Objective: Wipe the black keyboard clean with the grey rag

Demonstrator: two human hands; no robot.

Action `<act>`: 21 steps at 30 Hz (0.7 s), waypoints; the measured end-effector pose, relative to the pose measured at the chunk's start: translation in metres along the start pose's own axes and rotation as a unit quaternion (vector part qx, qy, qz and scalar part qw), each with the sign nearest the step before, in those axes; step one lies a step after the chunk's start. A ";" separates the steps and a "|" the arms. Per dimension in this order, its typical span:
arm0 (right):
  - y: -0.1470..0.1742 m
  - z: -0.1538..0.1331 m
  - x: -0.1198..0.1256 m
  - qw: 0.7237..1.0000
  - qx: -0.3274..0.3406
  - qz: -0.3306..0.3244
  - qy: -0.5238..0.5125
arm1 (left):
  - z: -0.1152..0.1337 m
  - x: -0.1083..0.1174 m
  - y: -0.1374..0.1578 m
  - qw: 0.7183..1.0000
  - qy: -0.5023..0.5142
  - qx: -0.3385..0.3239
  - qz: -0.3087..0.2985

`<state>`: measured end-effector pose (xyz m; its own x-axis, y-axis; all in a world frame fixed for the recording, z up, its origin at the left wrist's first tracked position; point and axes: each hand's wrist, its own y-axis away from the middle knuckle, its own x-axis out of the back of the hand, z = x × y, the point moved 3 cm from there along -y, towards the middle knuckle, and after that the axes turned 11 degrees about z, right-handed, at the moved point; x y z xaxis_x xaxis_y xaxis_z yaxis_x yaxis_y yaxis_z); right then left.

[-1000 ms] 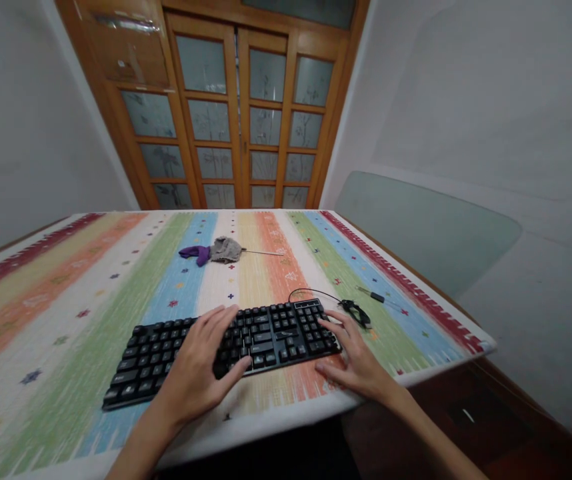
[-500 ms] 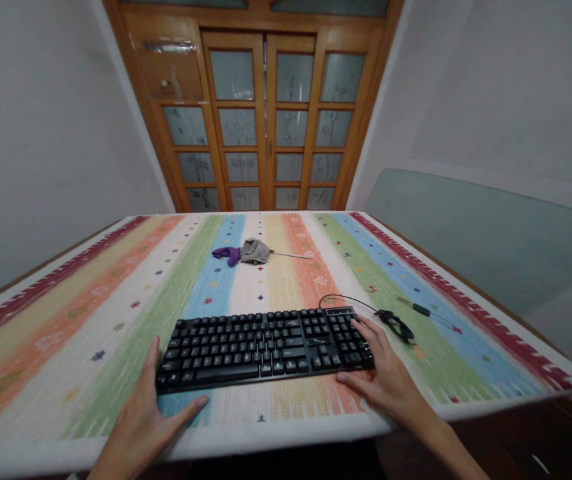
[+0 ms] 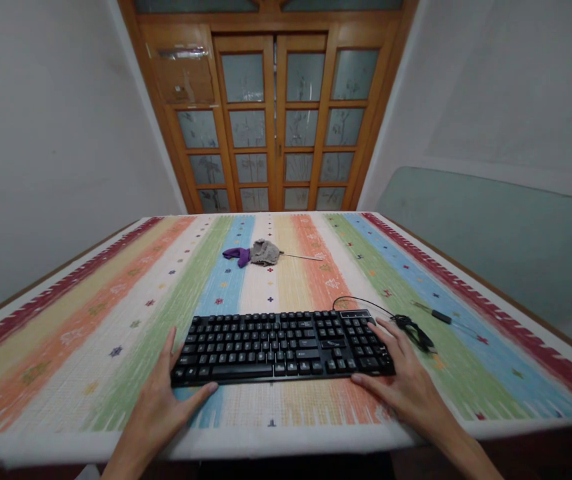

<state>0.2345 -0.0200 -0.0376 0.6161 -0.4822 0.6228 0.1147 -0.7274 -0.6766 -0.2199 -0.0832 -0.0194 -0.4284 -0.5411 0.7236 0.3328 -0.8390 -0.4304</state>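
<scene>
A black keyboard (image 3: 281, 347) lies near the front edge of the table, its number pad at the right end. My left hand (image 3: 159, 390) is at its left end, fingers along the side and the thumb against the front edge. At the other end, my right hand (image 3: 411, 380) has its fingers on the right side by the number pad and its thumb at the front edge. The keyboard's bundled cable (image 3: 416, 333) rests on the cloth beyond my right fingers.
Farther back on the striped tablecloth (image 3: 136, 373) lies a grey and purple cloth item (image 3: 265, 253) with a thin rod sticking out. A dark-handled tool (image 3: 441, 317) lies at the right. Wooden glass-paned doors (image 3: 281, 87) stand behind, and a greenish panel (image 3: 496, 233) leans along the right.
My left hand has closed in on the keyboard's left end, its thumb now at the front edge. My right hand stays at the right end. The view has turned slightly left and levelled.
</scene>
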 end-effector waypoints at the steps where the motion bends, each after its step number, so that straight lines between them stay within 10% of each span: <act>1: -0.001 0.003 0.001 1.000 0.000 0.001 0.003 | 0.003 -0.003 -0.001 1.000 0.003 -0.004 -0.002; 12: -0.007 0.031 0.003 0.998 -0.050 -0.038 0.017 | 0.016 -0.026 -0.004 0.998 0.019 -0.052 -0.008; 21: -0.076 -0.009 0.016 0.997 0.045 -0.067 0.007 | 0.028 0.000 -0.048 0.997 0.025 -0.070 0.009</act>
<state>0.2283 0.0232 0.0279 0.5788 -0.3907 0.7158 0.2653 -0.7398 -0.6183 -0.2125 -0.0417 0.0159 -0.4670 -0.5546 0.6887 0.2220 -0.8274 -0.5158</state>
